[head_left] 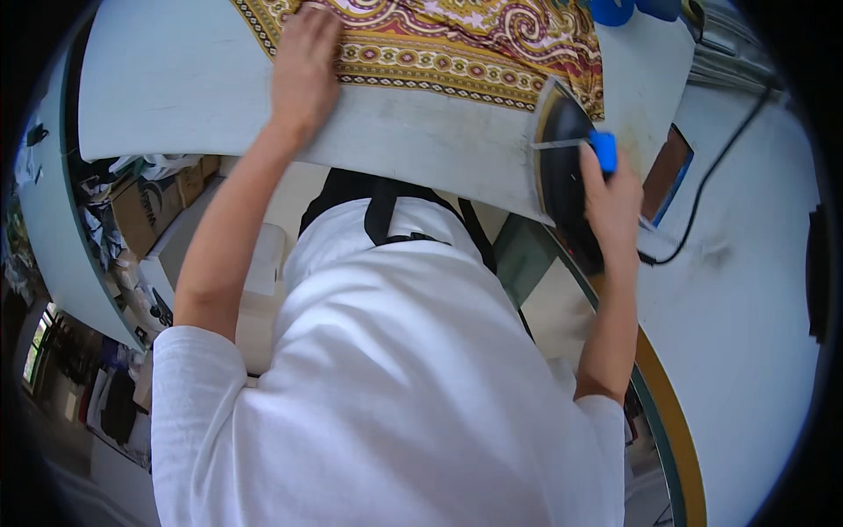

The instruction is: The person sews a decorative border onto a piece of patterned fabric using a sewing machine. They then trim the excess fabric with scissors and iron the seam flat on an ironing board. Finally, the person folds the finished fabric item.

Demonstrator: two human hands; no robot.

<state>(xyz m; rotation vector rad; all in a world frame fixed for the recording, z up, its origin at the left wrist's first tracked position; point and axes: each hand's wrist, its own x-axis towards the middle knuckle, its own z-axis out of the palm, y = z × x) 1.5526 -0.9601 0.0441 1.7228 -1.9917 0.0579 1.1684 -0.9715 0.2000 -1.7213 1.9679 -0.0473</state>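
A patterned cloth (448,66) in yellow, maroon and white lies on the pale tabletop (184,79), with a banded border along its near side. On the cloth's left part rests my left hand (307,61), fingers stretched forward and slightly blurred. My right hand (612,198) is wrapped round the handle of a dark clothes iron (558,171) with a blue part on top. The iron's tip reaches the cloth's near right edge, while most of its body is nearer to me than the cloth. Its handle is mostly hidden by my fingers.
A black cord (724,162) runs from the iron's rear up to the right. Beside the iron lies a brown, blue-edged slab (667,176). Blue objects (612,10) stand at the far right. Cardboard boxes (149,211) sit below the table on the left.
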